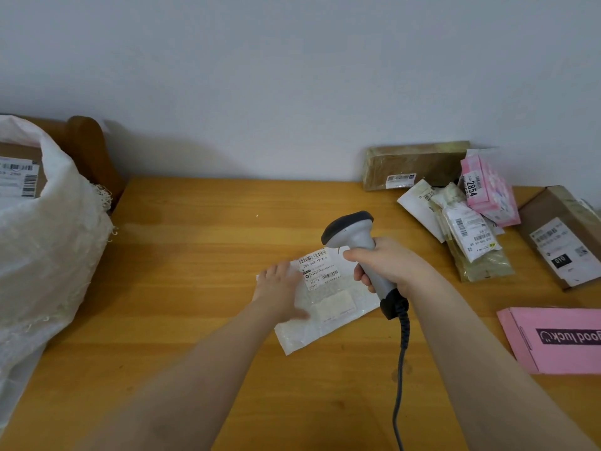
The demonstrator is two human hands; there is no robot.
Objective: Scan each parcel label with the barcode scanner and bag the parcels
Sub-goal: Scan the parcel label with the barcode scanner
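Observation:
A flat white plastic parcel (325,307) lies on the wooden table (195,255), its barcode label (320,266) facing up. My left hand (279,284) rests flat on the parcel's left part with straight fingers. My right hand (387,262) grips the handle of a grey barcode scanner (353,231), whose dark head sits just above the label's far edge. The scanner's black cable (401,369) hangs down toward me. At the left stands a white woven bag (48,239), open at the top, with a brown labelled box (19,174) inside.
Parcels are piled at the back right: a long brown box (413,164), a pink packet (491,190), clear-wrapped packets (468,232) and a brown box (562,236). A pink "good luck" box (559,340) lies at the right edge. A wooden chair back (87,141) rises behind the bag.

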